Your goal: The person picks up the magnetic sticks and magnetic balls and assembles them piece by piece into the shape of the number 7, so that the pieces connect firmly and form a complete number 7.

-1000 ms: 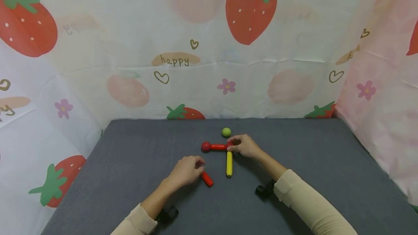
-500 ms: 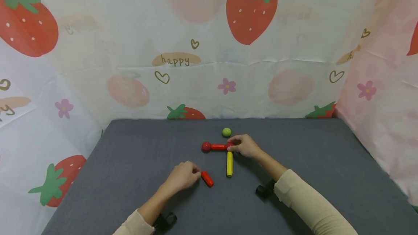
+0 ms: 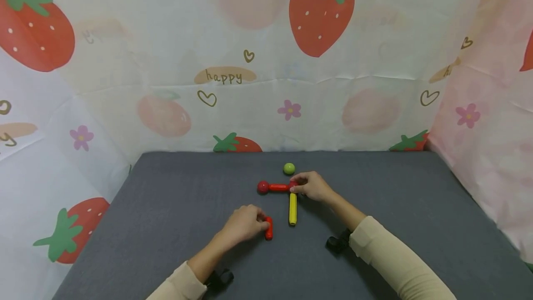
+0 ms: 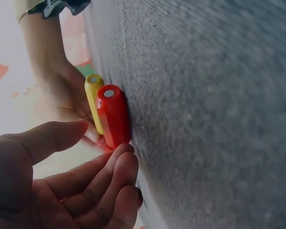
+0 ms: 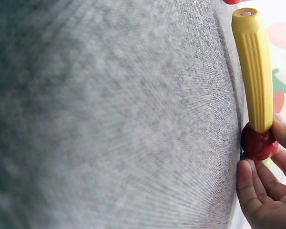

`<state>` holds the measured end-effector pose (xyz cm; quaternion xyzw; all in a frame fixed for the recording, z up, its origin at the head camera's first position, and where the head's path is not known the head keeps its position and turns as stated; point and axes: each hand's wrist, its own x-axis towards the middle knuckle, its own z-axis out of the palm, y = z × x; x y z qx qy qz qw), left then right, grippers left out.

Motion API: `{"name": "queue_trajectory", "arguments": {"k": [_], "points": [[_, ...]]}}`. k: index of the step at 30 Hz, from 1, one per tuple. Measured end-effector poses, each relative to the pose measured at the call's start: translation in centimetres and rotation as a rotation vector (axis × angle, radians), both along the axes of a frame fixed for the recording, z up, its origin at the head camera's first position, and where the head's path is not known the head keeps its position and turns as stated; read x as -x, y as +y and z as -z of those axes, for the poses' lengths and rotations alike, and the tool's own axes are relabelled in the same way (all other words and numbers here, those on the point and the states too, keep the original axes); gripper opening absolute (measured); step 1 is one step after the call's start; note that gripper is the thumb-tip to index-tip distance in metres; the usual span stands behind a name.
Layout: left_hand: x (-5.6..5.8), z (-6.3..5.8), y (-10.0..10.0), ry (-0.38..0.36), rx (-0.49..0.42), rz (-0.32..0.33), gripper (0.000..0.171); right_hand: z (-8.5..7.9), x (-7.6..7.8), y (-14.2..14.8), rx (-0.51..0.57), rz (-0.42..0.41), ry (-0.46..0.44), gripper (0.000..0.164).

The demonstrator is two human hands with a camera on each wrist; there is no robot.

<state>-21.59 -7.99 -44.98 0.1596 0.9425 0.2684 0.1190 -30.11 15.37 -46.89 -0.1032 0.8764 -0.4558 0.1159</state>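
Observation:
In the head view my left hand (image 3: 245, 223) is at a short red magnetic rod (image 3: 269, 228) on the table. The left wrist view shows its fingertips against the far end of this red rod (image 4: 113, 117), with the thumb apart from it. My right hand (image 3: 312, 186) pinches a red ball (image 5: 257, 142), largely covered by the fingers in the head view. From that ball a longer yellow rod (image 3: 293, 209) points toward me. Another red rod (image 3: 278, 188) runs left from the ball to a second red ball (image 3: 263, 187).
A green ball (image 3: 289, 168) lies behind the joined pieces, near the back of the grey table (image 3: 187, 179). A strawberry-print cloth (image 3: 316, 128) hangs behind the table and along both sides. Black wrist cameras (image 3: 336, 244) sit under both wrists, close to the tabletop.
My left hand first drew back left from the loose red rod, then came right again onto it. The rod has turned from slanted to nearly straight toward me. The right hand stays on its ball.

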Motion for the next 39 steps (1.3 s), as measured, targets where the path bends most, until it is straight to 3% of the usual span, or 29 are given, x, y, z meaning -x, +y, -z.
{"name": "queue_trajectory", "arguments": {"k": [7, 16, 30, 39], "points": [[0.1, 0.1, 1.0, 0.035, 0.041, 0.01, 0.016, 0.2, 0.2, 0.1, 0.008, -0.005, 0.008, 0.031], [0.2, 0.1, 1.9, 0.017, 0.106, 0.022, 0.03, 0.0, 0.0, -0.2, -0.044, 0.009, 0.053, 0.032], [-0.1, 0.0, 2.0, 0.061, 0.092, 0.043, 0.022, 0.2, 0.0, -0.8, -0.058, 0.062, 0.107, 0.035], [-0.3, 0.1, 1.9, 0.046, 0.084, 0.06, 0.016, 0.3, -0.1, -1.2, -0.084, 0.07, 0.125, 0.032]]}}
